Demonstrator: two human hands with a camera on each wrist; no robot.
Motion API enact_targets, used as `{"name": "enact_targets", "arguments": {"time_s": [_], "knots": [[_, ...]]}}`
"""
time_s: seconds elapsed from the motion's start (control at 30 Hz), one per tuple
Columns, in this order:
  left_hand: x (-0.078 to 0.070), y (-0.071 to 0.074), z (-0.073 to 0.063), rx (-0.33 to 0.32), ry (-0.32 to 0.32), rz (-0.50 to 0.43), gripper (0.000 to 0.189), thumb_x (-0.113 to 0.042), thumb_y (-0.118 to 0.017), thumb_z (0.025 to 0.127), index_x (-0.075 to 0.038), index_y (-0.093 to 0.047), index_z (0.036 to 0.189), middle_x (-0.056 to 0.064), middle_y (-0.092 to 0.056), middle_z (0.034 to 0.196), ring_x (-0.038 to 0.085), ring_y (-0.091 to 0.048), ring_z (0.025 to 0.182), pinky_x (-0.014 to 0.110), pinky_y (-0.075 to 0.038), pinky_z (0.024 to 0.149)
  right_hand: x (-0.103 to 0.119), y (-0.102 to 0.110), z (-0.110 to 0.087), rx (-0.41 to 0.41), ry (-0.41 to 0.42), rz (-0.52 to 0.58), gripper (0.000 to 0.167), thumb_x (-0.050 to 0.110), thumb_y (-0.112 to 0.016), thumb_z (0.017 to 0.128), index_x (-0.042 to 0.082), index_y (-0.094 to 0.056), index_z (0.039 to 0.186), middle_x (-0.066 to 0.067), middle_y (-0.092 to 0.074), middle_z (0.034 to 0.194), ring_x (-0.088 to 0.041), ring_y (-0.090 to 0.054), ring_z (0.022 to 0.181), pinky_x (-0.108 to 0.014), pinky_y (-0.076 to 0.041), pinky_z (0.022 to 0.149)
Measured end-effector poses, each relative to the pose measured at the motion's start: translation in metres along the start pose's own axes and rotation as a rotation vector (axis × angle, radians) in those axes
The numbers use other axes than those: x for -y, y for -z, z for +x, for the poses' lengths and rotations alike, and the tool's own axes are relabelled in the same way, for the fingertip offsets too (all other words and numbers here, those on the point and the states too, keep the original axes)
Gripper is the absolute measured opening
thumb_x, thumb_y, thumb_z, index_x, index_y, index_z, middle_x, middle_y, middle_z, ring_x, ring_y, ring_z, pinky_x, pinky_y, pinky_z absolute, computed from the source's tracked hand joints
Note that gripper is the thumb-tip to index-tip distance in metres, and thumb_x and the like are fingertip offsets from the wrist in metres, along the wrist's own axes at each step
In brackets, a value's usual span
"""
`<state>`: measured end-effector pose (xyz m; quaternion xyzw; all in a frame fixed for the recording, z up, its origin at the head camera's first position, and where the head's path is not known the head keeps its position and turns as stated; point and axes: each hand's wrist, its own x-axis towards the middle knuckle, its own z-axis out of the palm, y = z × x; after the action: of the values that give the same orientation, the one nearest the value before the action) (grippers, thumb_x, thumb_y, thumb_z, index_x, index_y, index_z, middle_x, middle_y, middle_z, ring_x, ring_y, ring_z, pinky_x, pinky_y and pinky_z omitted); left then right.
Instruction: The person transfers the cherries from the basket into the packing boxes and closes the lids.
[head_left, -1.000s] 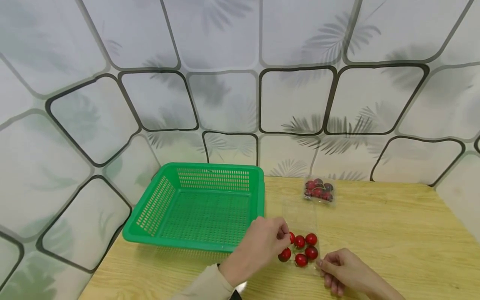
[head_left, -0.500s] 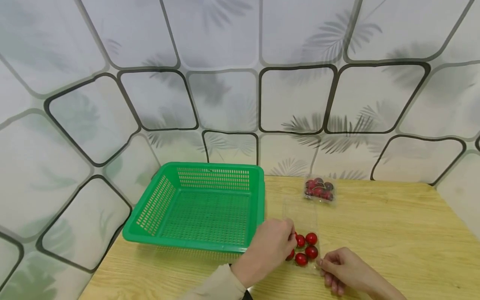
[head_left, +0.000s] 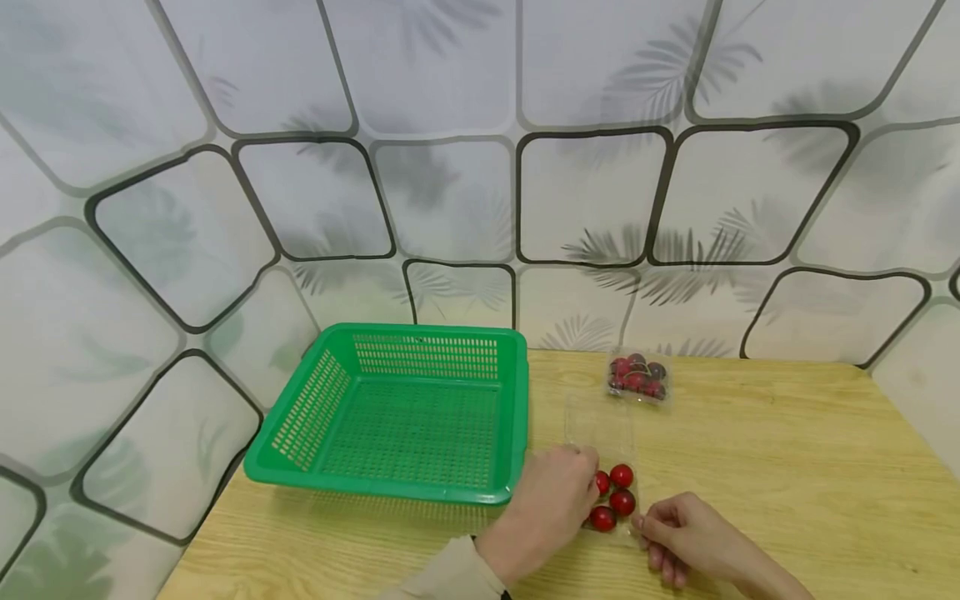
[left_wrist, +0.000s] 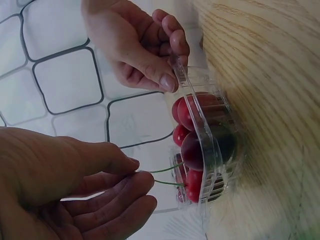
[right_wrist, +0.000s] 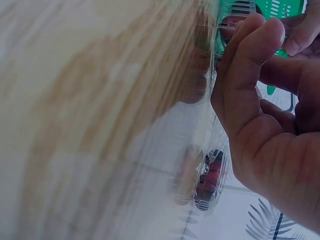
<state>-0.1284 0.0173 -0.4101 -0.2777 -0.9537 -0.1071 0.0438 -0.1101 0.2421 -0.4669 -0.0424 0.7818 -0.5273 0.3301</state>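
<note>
A clear plastic clamshell box (left_wrist: 205, 130) holding several red cherries (head_left: 622, 502) stands on the table, its lid folded back. Over its left side, my left hand (head_left: 551, 500) pinches green stems (left_wrist: 167, 169) between thumb and forefinger, as the left wrist view shows. These stems run down to cherries (left_wrist: 194, 185) that are still inside the box. At the near right corner, my right hand (head_left: 693, 533) grips the box's rim between thumb and forefinger, other fingers curled. In the head view my left hand hides some of the cherries.
A green plastic basket (head_left: 517, 400) with slotted walls stands left of the box. A second clear box of dark red cherries (head_left: 637, 379) sits farther back by the patterned wall (head_left: 585, 200). Both rest on the wood-grain table (head_left: 787, 450).
My left hand has moved a little right over the box, covering cherries on its left side that showed before. My right hand keeps its place on the rim.
</note>
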Motion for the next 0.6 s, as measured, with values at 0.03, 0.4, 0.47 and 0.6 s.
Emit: {"name": "enact_targets", "arguments": {"time_s": [0.03, 0.4, 0.47, 0.6], "knots": [[-0.001, -0.001, 0.000, 0.004, 0.003, 0.003, 0.015, -0.021, -0.074, 0.095, -0.019, -0.067, 0.082, -0.009, -0.060, 0.068, -0.002, -0.045, 0.053, 0.012, -0.033, 0.045, 0.000, 0.000, 0.000, 0.001, 0.003, 0.001, 0.033, 0.026, -0.056, 0.106, 0.000, -0.067, 0.089, 0.000, -0.067, 0.069, -0.005, -0.060, 0.054, -0.019, -0.052, 0.050], [-0.006, -0.013, 0.000, 0.008, 0.009, 0.038, 0.012, -0.025, -0.073, 0.095, -0.019, -0.068, 0.087, -0.008, -0.060, 0.076, 0.000, -0.052, 0.060, 0.014, -0.038, 0.047, 0.000, 0.000, 0.000, -0.001, 0.004, 0.000, 0.033, 0.027, -0.056, 0.106, 0.000, -0.067, 0.090, 0.000, -0.067, 0.069, -0.005, -0.060, 0.054, -0.019, -0.051, 0.050], [-0.007, -0.014, 0.000, -0.004, 0.004, 0.057, 0.012, -0.027, -0.073, 0.095, -0.020, -0.069, 0.086, -0.008, -0.060, 0.076, 0.001, -0.055, 0.062, 0.015, -0.040, 0.049, 0.000, 0.000, 0.000, -0.001, 0.004, -0.001, 0.033, 0.027, -0.056, 0.106, 0.000, -0.067, 0.090, 0.000, -0.067, 0.069, -0.005, -0.061, 0.054, -0.019, -0.052, 0.050], [-0.008, -0.018, 0.002, -0.011, -0.009, 0.109, 0.012, -0.033, -0.071, 0.096, -0.023, -0.071, 0.089, -0.009, -0.060, 0.076, 0.003, -0.058, 0.065, 0.018, -0.043, 0.052, 0.000, 0.000, 0.000, 0.000, 0.002, 0.002, 0.033, 0.027, -0.056, 0.106, 0.000, -0.067, 0.089, 0.000, -0.067, 0.069, -0.005, -0.061, 0.054, -0.019, -0.051, 0.050]]}}
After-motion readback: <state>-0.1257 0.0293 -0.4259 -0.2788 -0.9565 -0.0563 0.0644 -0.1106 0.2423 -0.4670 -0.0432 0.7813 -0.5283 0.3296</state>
